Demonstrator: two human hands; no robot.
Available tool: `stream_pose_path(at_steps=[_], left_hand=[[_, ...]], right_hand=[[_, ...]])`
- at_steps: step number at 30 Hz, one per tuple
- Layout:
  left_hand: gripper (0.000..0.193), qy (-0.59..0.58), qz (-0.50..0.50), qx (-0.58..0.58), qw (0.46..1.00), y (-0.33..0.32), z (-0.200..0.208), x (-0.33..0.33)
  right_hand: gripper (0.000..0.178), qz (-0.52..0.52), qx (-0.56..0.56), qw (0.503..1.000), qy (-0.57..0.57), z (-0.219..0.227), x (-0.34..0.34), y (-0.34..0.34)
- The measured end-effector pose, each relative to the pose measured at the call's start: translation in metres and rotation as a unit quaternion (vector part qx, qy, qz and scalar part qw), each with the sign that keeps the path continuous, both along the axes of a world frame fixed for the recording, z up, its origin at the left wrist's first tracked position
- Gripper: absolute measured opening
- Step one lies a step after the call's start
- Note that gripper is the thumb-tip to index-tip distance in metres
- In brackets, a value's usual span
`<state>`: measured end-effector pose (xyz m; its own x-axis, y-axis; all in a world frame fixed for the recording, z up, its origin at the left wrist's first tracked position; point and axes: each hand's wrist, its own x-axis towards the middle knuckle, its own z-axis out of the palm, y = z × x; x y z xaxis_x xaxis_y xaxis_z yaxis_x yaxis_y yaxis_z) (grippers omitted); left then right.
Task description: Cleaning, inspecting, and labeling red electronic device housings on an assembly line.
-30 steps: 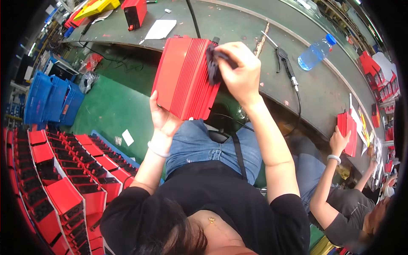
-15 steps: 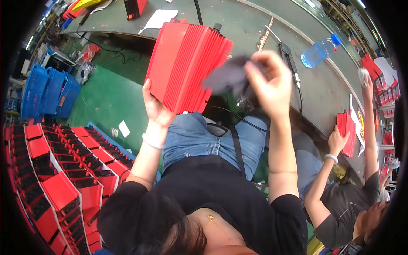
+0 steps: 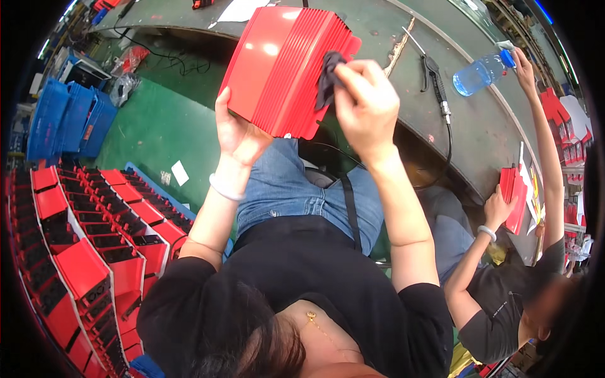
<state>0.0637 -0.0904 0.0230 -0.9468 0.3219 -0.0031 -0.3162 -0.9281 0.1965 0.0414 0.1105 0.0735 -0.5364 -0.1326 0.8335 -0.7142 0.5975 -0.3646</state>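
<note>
A red ribbed metal casing [image 3: 277,69] is held up over my lap, tilted, near the bench edge. My left hand [image 3: 239,132] grips its lower left corner, thumb on the near face and the other fingers hidden underneath. In my right hand [image 3: 368,104] a dark cloth [image 3: 328,79] is pinched, and it presses against the ribbed right side of the casing. The far end of the casing leans over the bench.
On the green workbench [image 3: 416,94] lie an air blow gun [image 3: 435,82] with a hose and a blue-capped water bottle [image 3: 482,74]. Racked red units [image 3: 82,264] fill the lower left; blue bins [image 3: 69,123] stand beyond. A co-worker at right holds another red casing [image 3: 513,195].
My right hand has brought the cloth from the air beside the casing onto its ribbed side. The casing has risen and tilted. The co-worker's raised hand has moved toward the bottle.
</note>
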Motion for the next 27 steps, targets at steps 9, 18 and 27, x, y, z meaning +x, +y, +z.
stream_pose_path(at_steps=[9, 18, 27], left_hand=[[0.061, -0.005, -0.025, 0.028, 0.999, -0.010, -0.002, -0.004], [0.062, -0.016, -0.069, 0.061, 0.996, 0.004, 0.001, -0.004], [0.061, -0.064, 0.000, -0.012, 0.998, 0.002, 0.009, -0.006]], right_hand=[[0.020, 0.308, 0.114, 0.873, -0.360, -0.006, 0.058, 0.017], [0.014, 0.012, -0.211, 0.973, -0.088, 0.032, -0.014, 0.034], [0.019, -0.026, 0.031, 0.999, 0.030, 0.003, 0.006, 0.000]])
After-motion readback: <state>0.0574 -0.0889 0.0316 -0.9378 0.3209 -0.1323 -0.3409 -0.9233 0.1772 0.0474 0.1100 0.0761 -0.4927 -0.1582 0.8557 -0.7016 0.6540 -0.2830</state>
